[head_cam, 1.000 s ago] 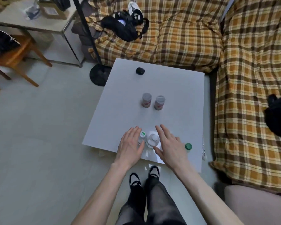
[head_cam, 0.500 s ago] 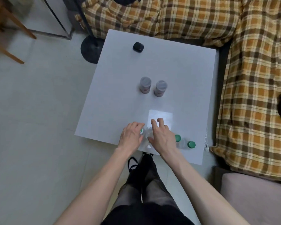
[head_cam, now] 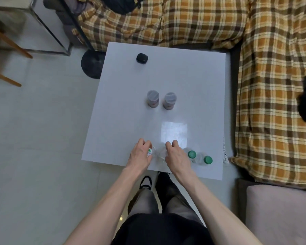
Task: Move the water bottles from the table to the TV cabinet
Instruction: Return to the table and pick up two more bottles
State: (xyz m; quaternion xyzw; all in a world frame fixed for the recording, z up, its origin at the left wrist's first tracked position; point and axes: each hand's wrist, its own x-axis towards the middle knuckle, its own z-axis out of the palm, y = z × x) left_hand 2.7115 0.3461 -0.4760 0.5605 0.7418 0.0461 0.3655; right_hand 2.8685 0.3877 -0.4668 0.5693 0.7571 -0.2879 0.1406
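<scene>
Several clear water bottles stand along the near edge of the white table (head_cam: 124, 110). My left hand (head_cam: 140, 156) is curled around one with a white and green cap (head_cam: 149, 152). My right hand (head_cam: 175, 156) is wrapped around a second clear bottle (head_cam: 160, 152) right beside it; its cap is hidden under my fingers. Two more bottles with green caps (head_cam: 191, 154) (head_cam: 208, 160) stand untouched to the right of my right hand. The TV cabinet is not in view.
Two lidded jars (head_cam: 153, 99) (head_cam: 170, 100) stand mid-table, and a small black case (head_cam: 142, 58) lies at the far side. A plaid-covered sofa (head_cam: 272, 103) wraps the far and right edges. A black lamp base (head_cam: 91, 65) sits at the left far corner. My feet stand under the near edge.
Both hands went from flat and spread beside the bottles to curled around one bottle each. The view tilted down, bringing two green-capped bottles into sight on the right.
</scene>
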